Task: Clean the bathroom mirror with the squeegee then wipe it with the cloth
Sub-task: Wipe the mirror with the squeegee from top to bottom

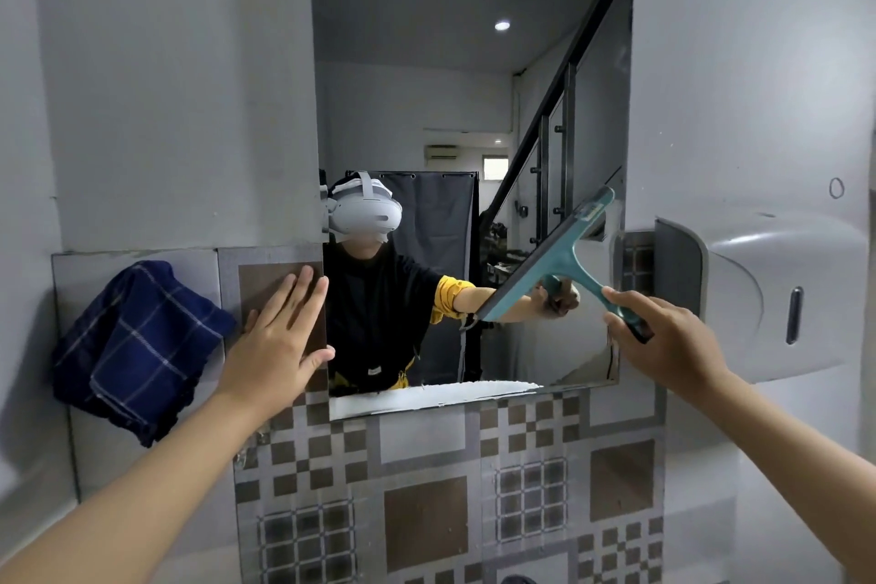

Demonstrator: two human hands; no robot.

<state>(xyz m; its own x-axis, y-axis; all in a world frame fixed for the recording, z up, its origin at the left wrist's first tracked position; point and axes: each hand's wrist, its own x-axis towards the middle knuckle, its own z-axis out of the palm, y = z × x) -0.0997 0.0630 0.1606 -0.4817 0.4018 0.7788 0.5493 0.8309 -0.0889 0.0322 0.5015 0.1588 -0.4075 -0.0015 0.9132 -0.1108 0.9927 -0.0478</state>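
Teal plastic and a long rubber blade make up the squeegee (554, 251), which the right hand (663, 337) grips by the lower end of its handle, fingers and thumb curled round it. Its blade lies tilted against the lower right part of the tall rectangular wall mirror (474, 85), upper end near the mirror's right edge, lower end reaching down toward the middle of the glass. The left hand (279, 337) is flat and open, fingers straight, pressing on the brown-and-grey patterned wall tile (265, 280) just left of the mirror's lower corner, seemingly to brace the body. The dark blue checked cloth (137, 346) hangs bunched against the wall to the left of that hand, untouched.

This looks like the squeegee stage, well along: a white line of foam or wiped-down residue (441, 394) sits along the mirror's bottom edge, while the glass above appears largely clear, though fine streaks cannot be judged from here. The cloth stage is not yet begun.

The next move likely calls for drawing the blade downward across the remaining lower right area with even pressure, keeping the rubber edge flush to the glass so no strip is skipped, and ending at the bottom edge. After that the squeegee must be put down or passed over, and the cloth taken from the left wall.

A white plastic wall dispenser (768, 294) is mounted just right of the mirror, near the working hand.
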